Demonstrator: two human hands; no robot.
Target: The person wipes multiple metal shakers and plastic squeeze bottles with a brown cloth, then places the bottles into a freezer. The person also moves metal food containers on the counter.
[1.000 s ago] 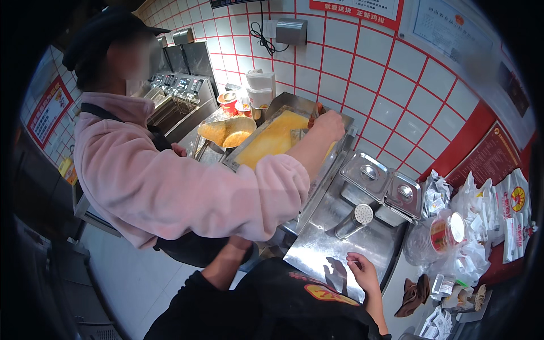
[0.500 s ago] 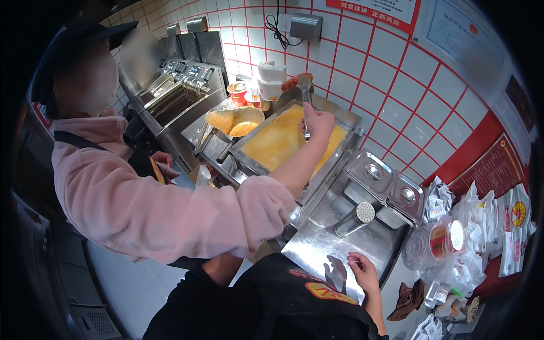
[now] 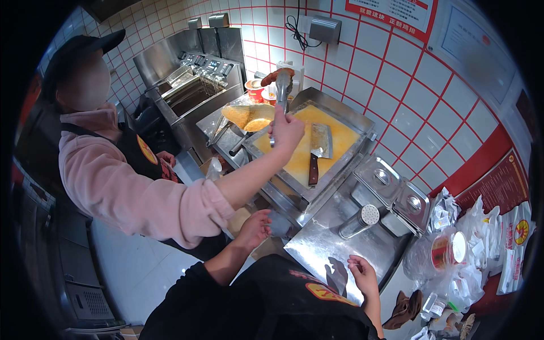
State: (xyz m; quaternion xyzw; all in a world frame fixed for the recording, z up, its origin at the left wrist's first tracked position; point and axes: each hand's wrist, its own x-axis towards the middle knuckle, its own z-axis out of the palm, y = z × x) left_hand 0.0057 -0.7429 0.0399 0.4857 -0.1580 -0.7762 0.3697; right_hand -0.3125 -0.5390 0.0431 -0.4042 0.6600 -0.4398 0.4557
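My left hand [image 3: 256, 229] hangs in front of the counter's near edge, below the co-worker's forearm, with its fingers loosely bent, apart and holding nothing. At the steel counter's [image 3: 317, 241] right front, my right hand [image 3: 362, 274] hovers with bent, parted fingers, also bare; its shadow falls on the metal. A co-worker in a pink top grips steel tongs [image 3: 281, 90] around a reddish-brown fried piece of food [image 3: 277, 76]. Below, a cleaver [image 3: 317, 153] with a dark wooden handle lies on a yellow cutting board [image 3: 294, 164] inside a steel tray.
A shaker with a perforated lid [image 3: 360, 221] stands beside two lidded steel containers [image 3: 381, 179]. Stacked cups in plastic [image 3: 436, 252] and white bags [image 3: 513, 238] crowd the right. A breading-filled scoop [image 3: 249, 118] rests left of the board; fryers [image 3: 198, 85] stand behind. The co-worker's arm crosses ahead.
The co-worker's arm has drawn back leftward with the tongs and food, uncovering the cleaver. My left hand has come into view from behind that sleeve. My right hand has barely moved.
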